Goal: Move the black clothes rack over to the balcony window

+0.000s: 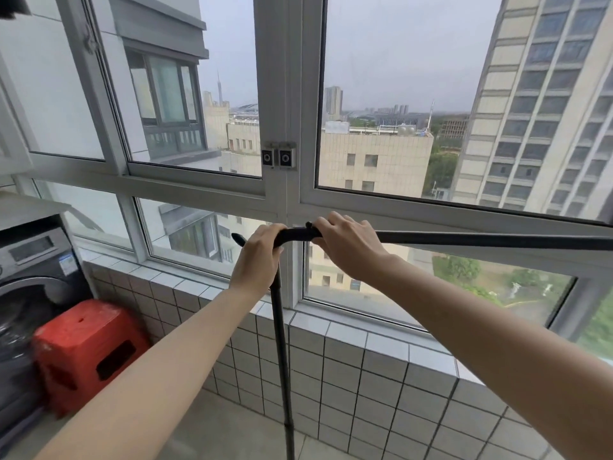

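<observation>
Both forearms reach in from the near edge toward the window. Left hand (257, 257) is wrapped over the bent corner of the black clothes rack (464, 240), fingers curled down around the tube where the top bar turns into the upright post. Right hand (345, 247) is closed over the top bar just right of that corner, beside a small clip or joint.

Rack position: top bar runs right and out of view, roughly level with the lower window rail. Upright post drops to the floor near the tiled ledge wall (365, 376). Its foot is cut off by the bottom edge, so contact with the floor cannot be confirmed. Balcony window (285, 127) is directly behind; the rack looks close to its target.

To the left: red plastic stool (86, 353) and washing machine (30, 293), both apart from the post.

Risks, judged:
- Both grips sit at one end; the unseen far end could swing or drag.
- Pushing further could knock the bar against the glass or frame.
- Shifting left could catch the stool.
</observation>
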Action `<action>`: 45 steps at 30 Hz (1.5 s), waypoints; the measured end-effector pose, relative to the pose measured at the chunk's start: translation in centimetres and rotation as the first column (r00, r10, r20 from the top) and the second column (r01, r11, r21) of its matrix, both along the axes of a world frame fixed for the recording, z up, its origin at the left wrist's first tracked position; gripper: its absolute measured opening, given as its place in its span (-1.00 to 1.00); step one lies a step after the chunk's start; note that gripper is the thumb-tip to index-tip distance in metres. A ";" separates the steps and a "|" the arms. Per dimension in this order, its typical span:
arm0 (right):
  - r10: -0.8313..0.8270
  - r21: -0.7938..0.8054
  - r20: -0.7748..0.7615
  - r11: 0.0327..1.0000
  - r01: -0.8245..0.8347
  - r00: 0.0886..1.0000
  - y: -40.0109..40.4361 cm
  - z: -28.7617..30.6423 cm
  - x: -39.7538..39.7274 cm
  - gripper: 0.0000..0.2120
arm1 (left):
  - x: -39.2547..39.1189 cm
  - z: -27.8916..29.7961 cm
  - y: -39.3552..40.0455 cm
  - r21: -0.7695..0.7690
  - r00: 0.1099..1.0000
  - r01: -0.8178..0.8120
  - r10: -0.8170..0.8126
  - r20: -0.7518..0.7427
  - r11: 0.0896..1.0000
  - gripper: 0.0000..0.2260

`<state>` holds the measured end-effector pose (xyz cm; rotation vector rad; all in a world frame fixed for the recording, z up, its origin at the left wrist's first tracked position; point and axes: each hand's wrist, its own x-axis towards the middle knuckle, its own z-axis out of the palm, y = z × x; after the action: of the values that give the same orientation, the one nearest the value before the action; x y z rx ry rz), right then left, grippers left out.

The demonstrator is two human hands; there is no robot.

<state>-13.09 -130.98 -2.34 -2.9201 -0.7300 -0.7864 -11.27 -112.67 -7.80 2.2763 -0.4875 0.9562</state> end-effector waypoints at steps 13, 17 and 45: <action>-0.079 0.061 0.113 0.996 0.072 0.991 -3.3 -0.2 8.7 -0.72 | 10.9 0.7 -3.4 0.037 0.995 0.063 -0.065 0.069 0.997 -0.71; -0.079 0.060 0.116 0.996 0.073 0.990 -3.7 -0.2 10.1 -0.72 | 12.6 0.6 -3.7 0.039 0.994 0.073 -0.076 0.073 0.997 -0.69; 0.000 0.032 0.024 0.999 -0.001 1.000 -1.3 -0.5 9.9 -0.77 | 12.1 -0.8 -0.2 0.027 0.974 0.000 0.006 -0.225 1.000 -0.57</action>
<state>-3.19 -132.31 -2.85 -2.8869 -0.7126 -0.8272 0.85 -112.92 -8.58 2.3731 -0.4005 0.6841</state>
